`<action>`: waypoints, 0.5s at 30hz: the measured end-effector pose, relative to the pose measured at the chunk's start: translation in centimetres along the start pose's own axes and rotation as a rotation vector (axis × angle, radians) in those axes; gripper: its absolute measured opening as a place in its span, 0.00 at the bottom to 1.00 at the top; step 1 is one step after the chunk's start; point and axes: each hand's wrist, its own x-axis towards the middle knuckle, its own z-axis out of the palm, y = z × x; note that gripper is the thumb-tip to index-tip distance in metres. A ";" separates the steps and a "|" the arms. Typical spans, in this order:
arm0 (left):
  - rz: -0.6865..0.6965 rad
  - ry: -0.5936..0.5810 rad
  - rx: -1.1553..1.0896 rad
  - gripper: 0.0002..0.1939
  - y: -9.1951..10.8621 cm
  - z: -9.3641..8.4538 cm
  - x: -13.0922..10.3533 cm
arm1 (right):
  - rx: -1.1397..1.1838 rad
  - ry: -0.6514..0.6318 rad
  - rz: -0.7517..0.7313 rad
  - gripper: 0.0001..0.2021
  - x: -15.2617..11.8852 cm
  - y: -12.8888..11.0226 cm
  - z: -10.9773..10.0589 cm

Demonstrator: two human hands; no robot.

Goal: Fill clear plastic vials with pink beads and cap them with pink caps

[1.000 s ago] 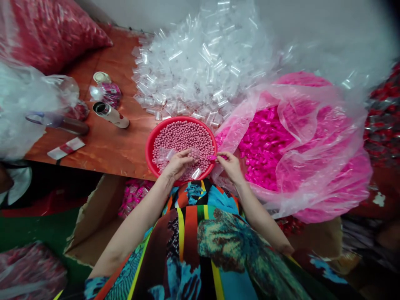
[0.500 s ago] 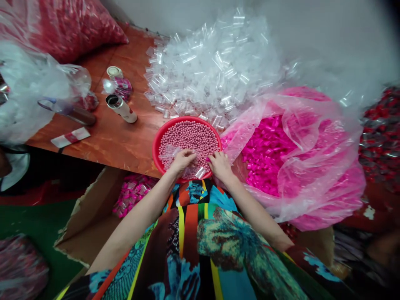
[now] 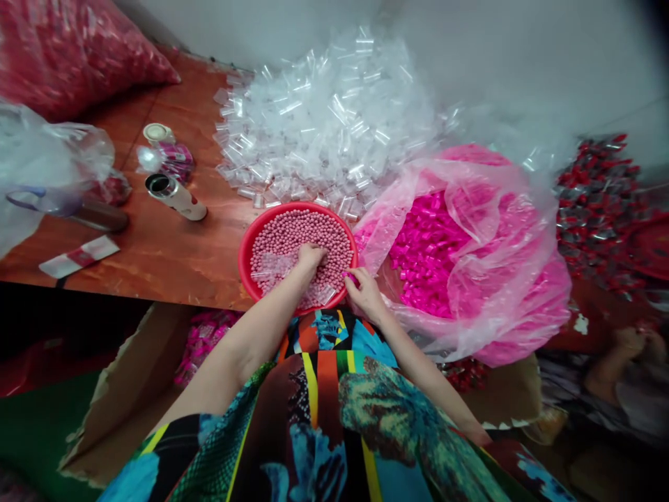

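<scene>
A red bowl [image 3: 244,259] full of small pink beads [image 3: 293,230] stands at the table's front edge, against my patterned clothing. My left hand [image 3: 312,256] is over the middle of the beads, fingertips down among them and pinched; what they hold is hidden. Clear plastic pieces [image 3: 274,268] lie on the beads left of my wrist, and another lies near the front rim. At the bowl's right rim my right hand [image 3: 363,289] pinches a small magenta piece [image 3: 350,277].
Clear plastic pieces are heaped [image 3: 324,118] behind the bowl. An open bag [image 3: 502,279] of magenta pieces lies right. Left are an open flask [image 3: 176,196] and a white packet [image 3: 79,256]. Cardboard boxes [image 3: 125,390] stand below the edge. Another person's hands [image 3: 632,341] are at far right.
My left hand has moved deeper over the bowl, its fingertips now down in the beads. My right hand stays by the rim. The whole view has shifted, showing more on the right.
</scene>
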 end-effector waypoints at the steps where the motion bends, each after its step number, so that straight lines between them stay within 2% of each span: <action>1: -0.051 0.023 -0.039 0.13 0.2 0.0 -0.2 | 0.058 0.013 0.029 0.15 -0.2 -0.1 0.0; 4: -0.164 0.053 -0.156 0.15 1.1 -0.6 -1.4 | 0.307 0.057 0.173 0.17 -0.5 -0.7 0.1; 6: -0.202 0.025 -0.226 0.16 1.9 -1.2 -2.5 | 0.511 0.084 0.297 0.19 -0.4 -1.1 0.1; 8: -0.222 -0.012 -0.292 0.17 2.9 -2.0 -3.9 | 0.615 0.088 0.362 0.20 0.0 -1.4 0.1; 15: -0.217 -0.111 -0.417 0.20 4.8 -3.9 -7.9 | 0.735 0.022 0.330 0.19 2.1 -3.1 -0.3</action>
